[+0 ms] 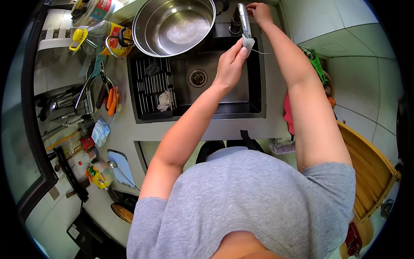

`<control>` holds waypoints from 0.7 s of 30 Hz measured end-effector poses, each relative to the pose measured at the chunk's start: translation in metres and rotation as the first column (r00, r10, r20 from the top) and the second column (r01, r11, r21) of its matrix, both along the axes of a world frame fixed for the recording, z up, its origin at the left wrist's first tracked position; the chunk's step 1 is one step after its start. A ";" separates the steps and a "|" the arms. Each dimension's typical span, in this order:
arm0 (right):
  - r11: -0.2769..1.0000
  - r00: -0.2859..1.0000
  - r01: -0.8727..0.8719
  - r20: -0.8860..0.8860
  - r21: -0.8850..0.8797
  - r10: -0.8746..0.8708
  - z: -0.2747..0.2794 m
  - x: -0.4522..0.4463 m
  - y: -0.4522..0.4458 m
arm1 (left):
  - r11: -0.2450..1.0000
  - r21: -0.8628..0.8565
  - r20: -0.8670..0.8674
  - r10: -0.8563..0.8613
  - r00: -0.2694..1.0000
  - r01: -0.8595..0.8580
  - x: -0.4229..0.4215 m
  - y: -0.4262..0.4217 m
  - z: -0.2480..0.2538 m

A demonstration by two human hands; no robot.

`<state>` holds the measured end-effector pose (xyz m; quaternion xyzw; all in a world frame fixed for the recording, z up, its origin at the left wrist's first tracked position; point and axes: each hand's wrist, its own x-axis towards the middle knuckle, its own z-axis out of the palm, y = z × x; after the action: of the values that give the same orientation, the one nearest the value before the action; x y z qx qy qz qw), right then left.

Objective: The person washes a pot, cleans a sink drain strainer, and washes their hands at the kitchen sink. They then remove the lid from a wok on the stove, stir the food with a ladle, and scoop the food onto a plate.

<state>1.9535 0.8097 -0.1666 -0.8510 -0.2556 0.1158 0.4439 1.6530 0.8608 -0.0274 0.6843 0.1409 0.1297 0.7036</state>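
Observation:
My left hand (pixel 231 64) is closed, thumb and fingers pinching a small grey cloth (pixel 248 43) around the mouth of the faucet (pixel 244 19). A thin pale string sticks out to the right of the cloth. Beside the faucet's base, at the back right of the sink, my right hand (pixel 260 14) has its fingers curled together; what they grip, if anything, cannot be made out. Below both hands lies the dark sink (pixel 233 93) with its round drain (pixel 198 78). No running water can be seen.
A large steel pot (pixel 177 32) stands over the sink's back left. A rack (pixel 148 86) with a whitish cloth (pixel 164 100) sits in the sink's left side. Left of it are an oil bottle (pixel 101 36) and orange-handled scissors (pixel 113 100). A bamboo mat (pixel 366 168) leans at right.

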 end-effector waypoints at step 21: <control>0.587 0.031 0.744 -0.894 0.320 0.448 -0.013 -0.231 -0.016 | 0.182 -0.965 -0.208 -0.091 0.974 -0.189 0.016 0.038 -0.142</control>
<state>1.7223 0.7939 -0.1797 -0.2465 0.2174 0.4792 0.8138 1.6694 0.8987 -0.1699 0.0811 0.2893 -0.0437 0.9528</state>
